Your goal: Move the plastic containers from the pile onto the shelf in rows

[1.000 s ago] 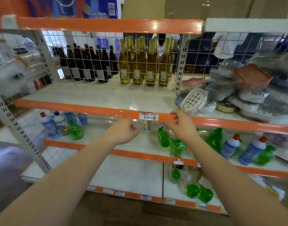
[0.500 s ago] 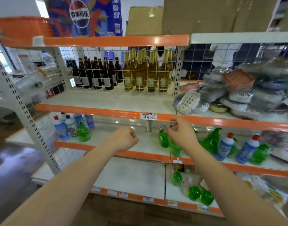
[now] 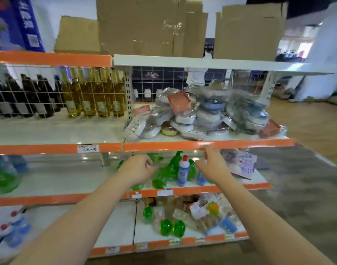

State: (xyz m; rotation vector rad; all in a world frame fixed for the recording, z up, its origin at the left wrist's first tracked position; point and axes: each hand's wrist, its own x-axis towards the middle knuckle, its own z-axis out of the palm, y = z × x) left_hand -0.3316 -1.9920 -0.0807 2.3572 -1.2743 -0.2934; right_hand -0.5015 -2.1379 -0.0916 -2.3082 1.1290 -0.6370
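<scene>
White handwritten price tag (image 3: 88,148) on orange shelf edge, left of centre: characters blurred, unreadable. Blue banner (image 3: 27,25) top left: white characters and a QR code, too smeared to read. Bottle labels and lower-shelf tags illegible.

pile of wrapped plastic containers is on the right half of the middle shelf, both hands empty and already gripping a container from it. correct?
Not quite. The head view shows neither hand on a container: the left hand and right hand hang empty below the shelf edge. The pile of wrapped plastic containers does sit on that shelf's right half.
</scene>
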